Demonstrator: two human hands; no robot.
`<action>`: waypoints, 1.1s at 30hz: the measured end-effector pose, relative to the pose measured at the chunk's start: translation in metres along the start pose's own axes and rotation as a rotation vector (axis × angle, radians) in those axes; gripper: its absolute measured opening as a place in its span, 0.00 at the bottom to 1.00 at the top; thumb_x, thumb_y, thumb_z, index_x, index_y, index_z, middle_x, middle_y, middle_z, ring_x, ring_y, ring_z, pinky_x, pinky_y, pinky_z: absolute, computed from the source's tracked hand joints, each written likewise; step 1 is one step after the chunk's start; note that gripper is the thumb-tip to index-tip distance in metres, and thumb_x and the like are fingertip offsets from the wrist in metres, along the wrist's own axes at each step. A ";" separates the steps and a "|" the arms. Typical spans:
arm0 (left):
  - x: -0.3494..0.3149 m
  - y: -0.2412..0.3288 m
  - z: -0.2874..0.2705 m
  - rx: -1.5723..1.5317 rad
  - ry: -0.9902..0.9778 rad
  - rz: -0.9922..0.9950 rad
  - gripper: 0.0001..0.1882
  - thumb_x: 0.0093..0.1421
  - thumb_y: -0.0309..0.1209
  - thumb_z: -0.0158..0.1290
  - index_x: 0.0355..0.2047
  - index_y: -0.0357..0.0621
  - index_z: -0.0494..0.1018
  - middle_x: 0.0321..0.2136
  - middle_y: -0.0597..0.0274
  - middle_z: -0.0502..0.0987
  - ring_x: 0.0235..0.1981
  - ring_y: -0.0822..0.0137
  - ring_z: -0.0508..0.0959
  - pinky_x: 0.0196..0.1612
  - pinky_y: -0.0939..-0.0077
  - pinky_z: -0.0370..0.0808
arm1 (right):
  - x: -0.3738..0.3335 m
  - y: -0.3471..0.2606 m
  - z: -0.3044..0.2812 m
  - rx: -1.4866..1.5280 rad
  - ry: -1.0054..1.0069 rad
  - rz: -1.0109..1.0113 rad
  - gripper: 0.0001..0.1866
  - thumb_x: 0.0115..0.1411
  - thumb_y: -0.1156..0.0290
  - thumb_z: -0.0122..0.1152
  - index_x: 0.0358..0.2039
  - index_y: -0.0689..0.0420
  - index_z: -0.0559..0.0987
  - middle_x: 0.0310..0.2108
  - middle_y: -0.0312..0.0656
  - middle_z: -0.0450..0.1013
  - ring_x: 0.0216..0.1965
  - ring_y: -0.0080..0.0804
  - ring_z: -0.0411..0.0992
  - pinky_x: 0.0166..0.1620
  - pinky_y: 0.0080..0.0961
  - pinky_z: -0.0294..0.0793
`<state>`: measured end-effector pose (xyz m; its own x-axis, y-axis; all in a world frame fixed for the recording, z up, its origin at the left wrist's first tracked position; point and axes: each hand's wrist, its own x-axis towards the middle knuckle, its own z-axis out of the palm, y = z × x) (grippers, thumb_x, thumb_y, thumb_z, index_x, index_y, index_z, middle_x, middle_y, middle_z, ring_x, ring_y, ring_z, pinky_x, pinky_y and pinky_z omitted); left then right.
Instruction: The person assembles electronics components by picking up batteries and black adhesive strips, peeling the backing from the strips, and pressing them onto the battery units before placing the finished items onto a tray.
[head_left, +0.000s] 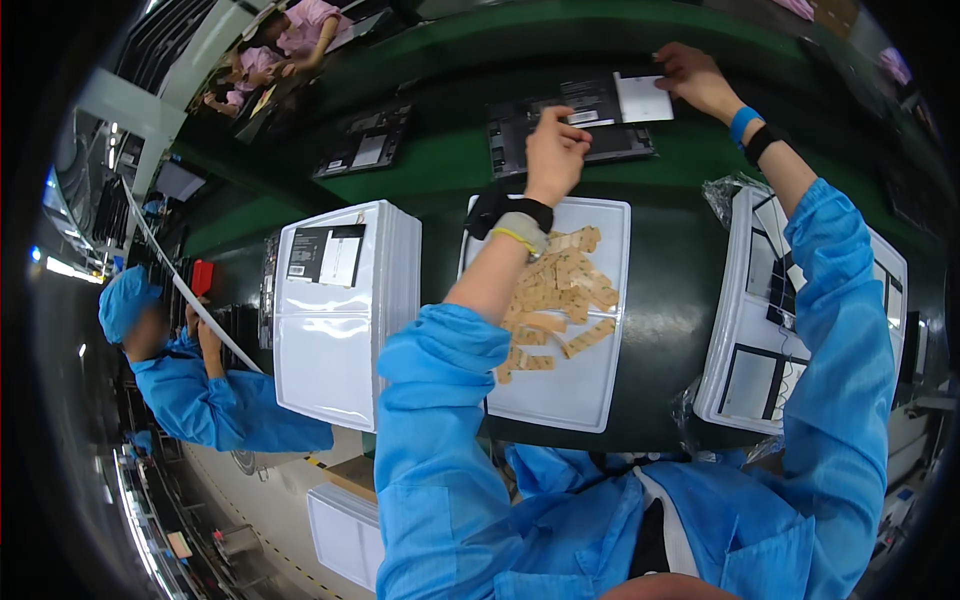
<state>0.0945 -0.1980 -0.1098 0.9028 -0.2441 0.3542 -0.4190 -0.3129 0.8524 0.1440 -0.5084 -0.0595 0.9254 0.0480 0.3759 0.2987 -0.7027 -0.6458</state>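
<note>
A flat black-and-white battery pack (645,100) is held tilted over a dark, thin device casing (508,150) on the green bench. My right hand (695,80) has its fingers closed at the pack's right white edge. My left hand (557,155) is curled, fingertips pinching near the pack's lower left corner. Below my left forearm, a white tray (600,385) carries a loose heap of tan adhesive strips (560,285). The left fingertips partly cover the pack's edge.
Stacked white trays (340,350) stand left with another battery pack on top. On the right, a tray (715,400) holds several packs with plastic wrap around it. Another casing (365,140) lies further along the conveyor. A co-worker in blue (215,400) works at left; people in pink are beyond.
</note>
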 end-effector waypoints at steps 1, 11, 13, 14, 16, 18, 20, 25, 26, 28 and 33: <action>0.003 -0.005 -0.010 -0.090 0.023 -0.001 0.30 0.54 0.13 0.64 0.57 0.34 0.67 0.39 0.52 0.86 0.31 0.73 0.85 0.36 0.80 0.81 | 0.001 -0.011 0.013 0.045 -0.052 -0.030 0.27 0.53 0.74 0.76 0.54 0.57 0.78 0.39 0.49 0.80 0.32 0.37 0.82 0.37 0.32 0.85; 0.015 -0.002 -0.077 0.755 -0.185 0.175 0.59 0.39 0.46 0.80 0.67 0.35 0.64 0.63 0.41 0.72 0.67 0.45 0.70 0.69 0.55 0.68 | -0.007 -0.033 0.079 -0.089 -0.327 -0.226 0.25 0.60 0.74 0.70 0.59 0.55 0.78 0.36 0.48 0.79 0.33 0.38 0.78 0.40 0.35 0.78; 0.020 -0.015 -0.079 0.714 -0.246 0.158 0.64 0.36 0.50 0.80 0.69 0.34 0.62 0.66 0.42 0.68 0.69 0.44 0.66 0.71 0.55 0.65 | -0.006 -0.032 0.087 -0.099 -0.298 -0.267 0.24 0.60 0.73 0.70 0.58 0.56 0.78 0.36 0.49 0.79 0.34 0.40 0.78 0.42 0.36 0.78; 0.021 -0.022 -0.078 0.711 -0.252 0.187 0.64 0.35 0.50 0.80 0.69 0.33 0.62 0.65 0.42 0.69 0.68 0.44 0.67 0.70 0.56 0.66 | -0.005 -0.032 0.088 -0.119 -0.272 -0.300 0.24 0.61 0.72 0.69 0.58 0.56 0.78 0.36 0.49 0.79 0.36 0.42 0.78 0.44 0.38 0.77; 0.023 -0.024 -0.075 0.701 -0.270 0.212 0.64 0.35 0.50 0.80 0.68 0.33 0.63 0.64 0.42 0.70 0.67 0.44 0.68 0.70 0.57 0.66 | -0.006 -0.027 0.091 -0.138 -0.250 -0.320 0.24 0.61 0.72 0.69 0.59 0.56 0.78 0.36 0.49 0.79 0.38 0.43 0.78 0.45 0.40 0.77; 0.028 -0.024 -0.077 0.734 -0.318 0.139 0.61 0.35 0.46 0.80 0.68 0.35 0.65 0.63 0.48 0.71 0.66 0.48 0.67 0.69 0.58 0.68 | -0.005 -0.028 0.090 -0.174 -0.298 -0.309 0.28 0.59 0.65 0.73 0.59 0.57 0.77 0.45 0.51 0.78 0.46 0.44 0.78 0.52 0.38 0.77; 0.028 -0.023 -0.079 0.771 -0.334 0.117 0.60 0.35 0.46 0.80 0.67 0.35 0.66 0.63 0.49 0.71 0.66 0.48 0.68 0.68 0.58 0.69 | -0.009 -0.032 0.084 -0.170 -0.342 -0.346 0.35 0.55 0.59 0.77 0.60 0.58 0.76 0.52 0.52 0.74 0.54 0.47 0.74 0.58 0.40 0.74; 0.033 -0.023 -0.084 0.813 -0.364 0.077 0.60 0.33 0.48 0.80 0.65 0.34 0.69 0.62 0.49 0.71 0.66 0.50 0.68 0.67 0.59 0.71 | -0.024 -0.048 0.089 -0.510 -0.365 -0.438 0.57 0.39 0.45 0.84 0.66 0.59 0.69 0.70 0.57 0.58 0.73 0.58 0.55 0.75 0.50 0.57; 0.033 -0.023 -0.086 0.816 -0.370 0.082 0.60 0.34 0.49 0.80 0.65 0.33 0.69 0.63 0.47 0.71 0.66 0.48 0.68 0.68 0.60 0.70 | -0.021 -0.052 0.089 -0.496 -0.409 -0.413 0.61 0.38 0.43 0.85 0.68 0.58 0.66 0.71 0.58 0.56 0.74 0.59 0.51 0.76 0.53 0.52; 0.035 -0.020 -0.083 0.817 -0.378 0.091 0.61 0.34 0.50 0.79 0.65 0.31 0.69 0.63 0.45 0.71 0.67 0.47 0.67 0.69 0.60 0.68 | -0.017 -0.047 0.091 -0.484 -0.450 -0.385 0.64 0.36 0.42 0.85 0.70 0.58 0.64 0.72 0.59 0.54 0.76 0.60 0.47 0.77 0.57 0.47; 0.037 -0.028 -0.087 1.007 -0.454 0.119 0.64 0.40 0.61 0.75 0.69 0.34 0.64 0.73 0.41 0.58 0.74 0.45 0.57 0.75 0.52 0.56 | -0.019 -0.040 0.094 -0.508 -0.429 -0.464 0.58 0.44 0.37 0.79 0.69 0.56 0.67 0.73 0.59 0.54 0.76 0.59 0.47 0.74 0.58 0.52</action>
<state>0.1483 -0.1183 -0.0872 0.8183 -0.5713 0.0637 -0.5743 -0.8173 0.0477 0.1366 -0.4148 -0.1033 0.7730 0.6093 0.1768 0.6270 -0.7761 -0.0670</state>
